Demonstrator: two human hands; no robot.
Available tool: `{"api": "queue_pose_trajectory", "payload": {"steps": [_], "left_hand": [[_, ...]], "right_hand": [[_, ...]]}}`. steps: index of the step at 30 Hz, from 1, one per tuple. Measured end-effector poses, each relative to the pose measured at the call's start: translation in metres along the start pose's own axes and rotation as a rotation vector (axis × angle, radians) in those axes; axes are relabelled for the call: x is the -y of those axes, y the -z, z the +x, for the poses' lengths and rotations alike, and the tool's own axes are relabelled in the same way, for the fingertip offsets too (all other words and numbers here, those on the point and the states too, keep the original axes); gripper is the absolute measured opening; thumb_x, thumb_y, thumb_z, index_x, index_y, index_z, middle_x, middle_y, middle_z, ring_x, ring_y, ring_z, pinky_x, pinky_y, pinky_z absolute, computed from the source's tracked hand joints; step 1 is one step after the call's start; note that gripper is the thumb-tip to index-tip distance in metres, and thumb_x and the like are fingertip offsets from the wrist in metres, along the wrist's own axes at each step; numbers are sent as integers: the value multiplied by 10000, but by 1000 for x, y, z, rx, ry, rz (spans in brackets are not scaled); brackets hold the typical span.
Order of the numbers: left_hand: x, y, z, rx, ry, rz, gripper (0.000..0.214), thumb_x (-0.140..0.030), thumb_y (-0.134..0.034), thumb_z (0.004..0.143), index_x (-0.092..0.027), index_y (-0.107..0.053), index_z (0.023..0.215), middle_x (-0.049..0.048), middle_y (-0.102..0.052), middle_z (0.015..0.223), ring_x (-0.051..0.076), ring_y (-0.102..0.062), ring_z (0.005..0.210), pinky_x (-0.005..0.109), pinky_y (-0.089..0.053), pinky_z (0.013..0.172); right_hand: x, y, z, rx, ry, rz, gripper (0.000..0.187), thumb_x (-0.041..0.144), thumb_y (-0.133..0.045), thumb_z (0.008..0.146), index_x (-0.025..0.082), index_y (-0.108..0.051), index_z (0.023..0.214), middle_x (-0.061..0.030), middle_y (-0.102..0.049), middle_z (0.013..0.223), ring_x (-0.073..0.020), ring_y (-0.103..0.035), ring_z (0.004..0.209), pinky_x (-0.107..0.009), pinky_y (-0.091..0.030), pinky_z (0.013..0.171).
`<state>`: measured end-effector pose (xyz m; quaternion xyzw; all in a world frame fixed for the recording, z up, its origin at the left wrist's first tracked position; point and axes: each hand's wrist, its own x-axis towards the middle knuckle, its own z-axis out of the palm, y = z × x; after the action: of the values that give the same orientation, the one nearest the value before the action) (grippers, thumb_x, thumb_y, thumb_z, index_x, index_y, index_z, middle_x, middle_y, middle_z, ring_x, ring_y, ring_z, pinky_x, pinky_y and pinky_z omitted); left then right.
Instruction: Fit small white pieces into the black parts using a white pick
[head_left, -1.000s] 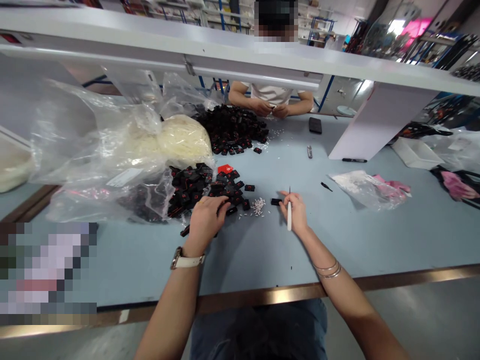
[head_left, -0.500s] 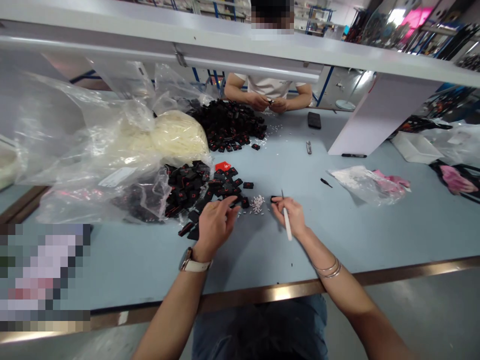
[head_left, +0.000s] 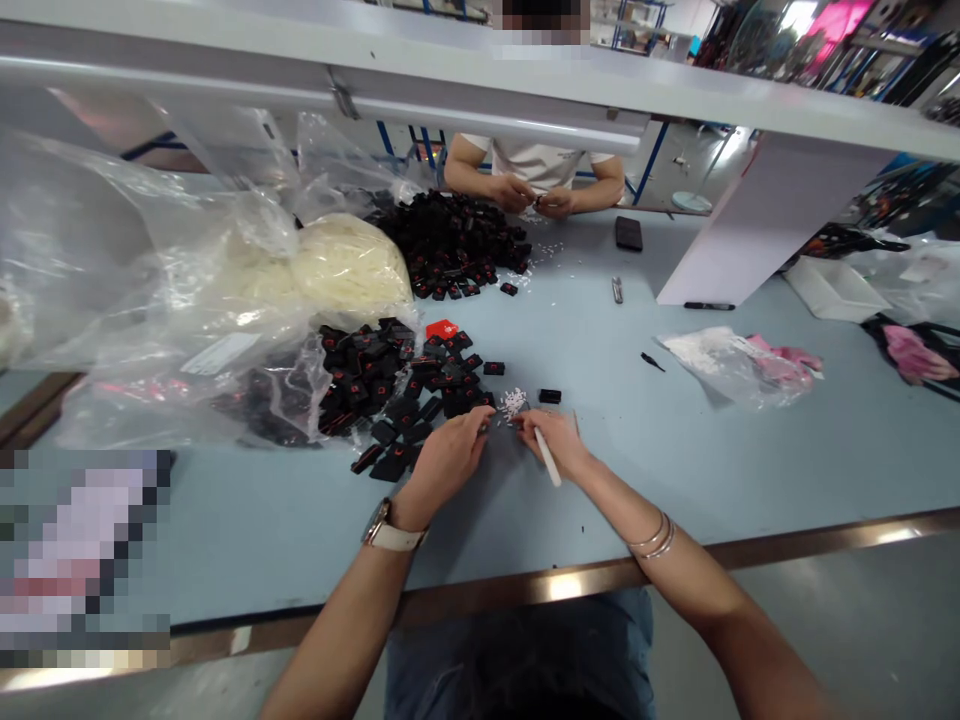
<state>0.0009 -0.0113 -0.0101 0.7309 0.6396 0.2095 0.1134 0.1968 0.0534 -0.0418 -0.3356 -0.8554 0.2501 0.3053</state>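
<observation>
My left hand (head_left: 451, 452) is at the near right edge of a pile of small black blocks with red marks (head_left: 450, 380). Its thumb and fingers are pinched together; whatever may be between them is hidden. My right hand (head_left: 559, 440) grips a slim tool with a white handle (head_left: 547, 458), the handle pointing down toward me. Its fingertips reach the near right side of a small heap of tiny white pieces (head_left: 514, 404). Just beyond that hand, a single black block (head_left: 550, 396) lies on the table by itself.
Clear plastic bags (head_left: 187, 270) fill the left side, one around a cream-coloured bundle (head_left: 352, 265). A red piece (head_left: 442, 329) lies by the pile. Across the table a person's hands (head_left: 534, 196) work beside a larger black pile (head_left: 450, 245). A bag with pink contents (head_left: 739, 365) lies right.
My right hand has let go of the black block and moved left to the white pieces, keeping the white-handled tool. My left hand has shifted slightly right and its fingers have closed.
</observation>
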Motion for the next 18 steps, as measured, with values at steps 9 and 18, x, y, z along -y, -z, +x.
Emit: {"api": "queue_pose_trajectory", "payload": {"steps": [9, 18], "left_hand": [[15, 2, 2, -193, 110, -149, 260, -227, -521, 836, -169, -549, 1088, 49, -683, 821, 194, -668, 706, 313, -542, 685], [-5, -7, 1, -108, -112, -339, 272, -183, -384, 901, -172, -552, 1115, 105, -700, 1031, 197, -685, 917, 342, -555, 820]], "right_hand": [[6, 12, 1, -131, -82, 18, 254, 231, -610, 841, 249, -425, 668, -65, -757, 938, -194, -699, 781, -321, -539, 747], [3, 6, 4, -154, -153, 34, 194, 171, -535, 830, 245, -445, 676, -40, -751, 952, -186, -717, 830, -306, -546, 744]]}}
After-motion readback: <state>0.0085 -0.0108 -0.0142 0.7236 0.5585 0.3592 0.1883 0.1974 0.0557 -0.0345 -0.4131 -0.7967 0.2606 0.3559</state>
